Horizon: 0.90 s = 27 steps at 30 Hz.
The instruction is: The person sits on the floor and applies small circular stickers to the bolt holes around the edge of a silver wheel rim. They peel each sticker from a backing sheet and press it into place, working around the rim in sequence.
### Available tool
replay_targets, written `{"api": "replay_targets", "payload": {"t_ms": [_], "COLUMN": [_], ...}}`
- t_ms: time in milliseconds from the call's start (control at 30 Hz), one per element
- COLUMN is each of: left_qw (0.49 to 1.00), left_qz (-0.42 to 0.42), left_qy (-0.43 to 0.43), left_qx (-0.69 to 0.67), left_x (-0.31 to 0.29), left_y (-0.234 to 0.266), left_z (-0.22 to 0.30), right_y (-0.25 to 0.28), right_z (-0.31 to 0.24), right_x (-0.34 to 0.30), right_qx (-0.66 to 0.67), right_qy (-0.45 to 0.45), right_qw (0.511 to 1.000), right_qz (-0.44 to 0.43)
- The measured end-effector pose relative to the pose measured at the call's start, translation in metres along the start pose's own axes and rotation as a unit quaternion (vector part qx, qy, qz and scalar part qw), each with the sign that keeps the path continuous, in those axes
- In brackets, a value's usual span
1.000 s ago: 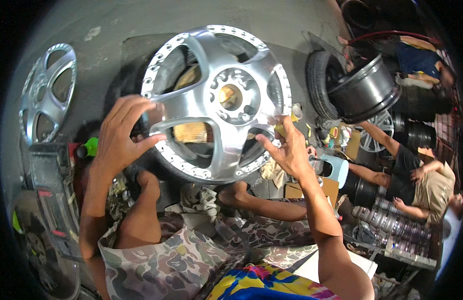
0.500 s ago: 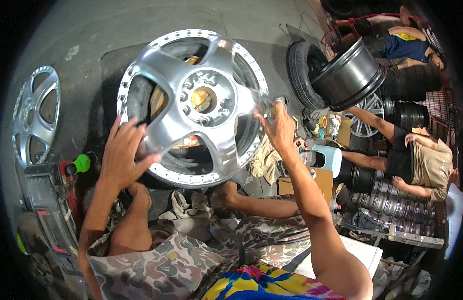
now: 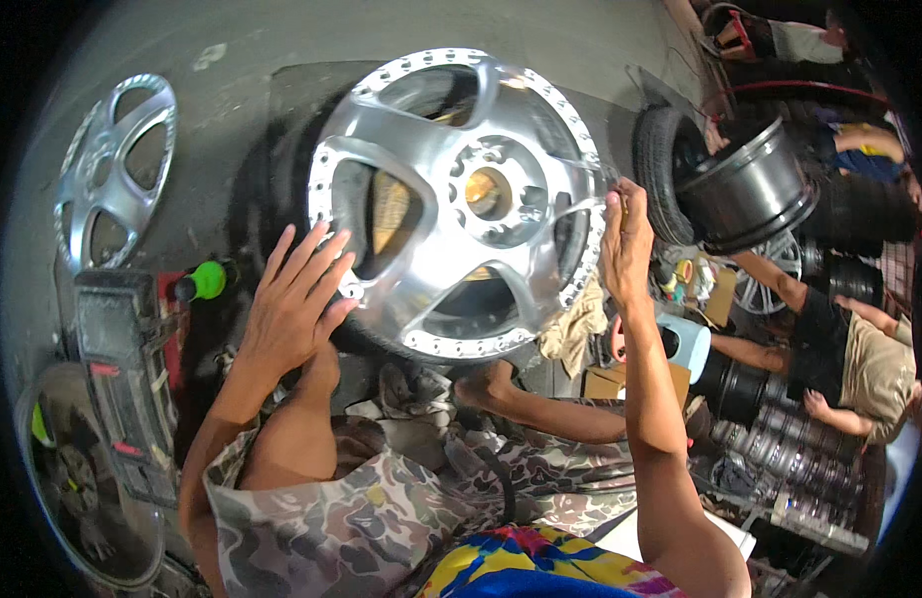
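A person in camouflage shorts (image 3: pixel 381 518) sat on the floor (image 3: pixel 232 60) with a silver wheel (image 3: pixel 461 199) propped upright before the knees. The left hand (image 3: pixel 291 304) lay flat, fingers spread, against the wheel's lower-left rim; the right hand (image 3: pixel 625 244) pinched its right edge. Steadying it well likely called for even pressure from both sides. Farther off, a second wheel (image 3: pixel 112 164) lay on the floor.
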<state>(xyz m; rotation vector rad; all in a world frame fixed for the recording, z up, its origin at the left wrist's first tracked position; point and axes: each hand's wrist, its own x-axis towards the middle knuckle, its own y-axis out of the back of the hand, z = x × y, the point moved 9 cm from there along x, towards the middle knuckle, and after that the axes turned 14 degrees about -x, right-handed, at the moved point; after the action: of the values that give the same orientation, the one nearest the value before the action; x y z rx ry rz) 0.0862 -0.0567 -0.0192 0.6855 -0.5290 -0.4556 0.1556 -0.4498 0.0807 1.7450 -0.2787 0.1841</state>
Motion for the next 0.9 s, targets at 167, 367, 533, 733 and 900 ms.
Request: {"api": "replay_targets", "payload": {"t_ms": [167, 367, 533, 733, 900], "left_qw": [0.999, 0.996, 0.994, 0.993, 0.985], "left_qz": [0.029, 0.041, 0.055, 0.079, 0.128], "left_qy": [0.026, 0.055, 0.072, 0.086, 0.079], "left_qx": [0.024, 0.052, 0.053, 0.005, -0.084], "left_x": [0.004, 0.012, 0.016, 0.017, 0.028], "left_y": [0.009, 0.014, 0.017, 0.021, 0.032], "left_z": [-0.020, -0.033, -0.039, -0.040, -0.038], "right_y": [-0.010, -0.034, -0.073, -0.121, -0.126], "right_z": [-0.081, -0.169, -0.216, -0.230, -0.239], "right_x": [0.015, 0.017, -0.008, -0.015, -0.013], "right_qx": [0.032, 0.122, 0.185, 0.216, 0.237], "right_qy": [0.109, 0.155, 0.130, 0.040, 0.029], "right_qw": [0.993, 0.973, 0.966, 0.969, 0.968], "right_qz": [-0.035, -0.123, -0.124, -0.110, -0.074]}}
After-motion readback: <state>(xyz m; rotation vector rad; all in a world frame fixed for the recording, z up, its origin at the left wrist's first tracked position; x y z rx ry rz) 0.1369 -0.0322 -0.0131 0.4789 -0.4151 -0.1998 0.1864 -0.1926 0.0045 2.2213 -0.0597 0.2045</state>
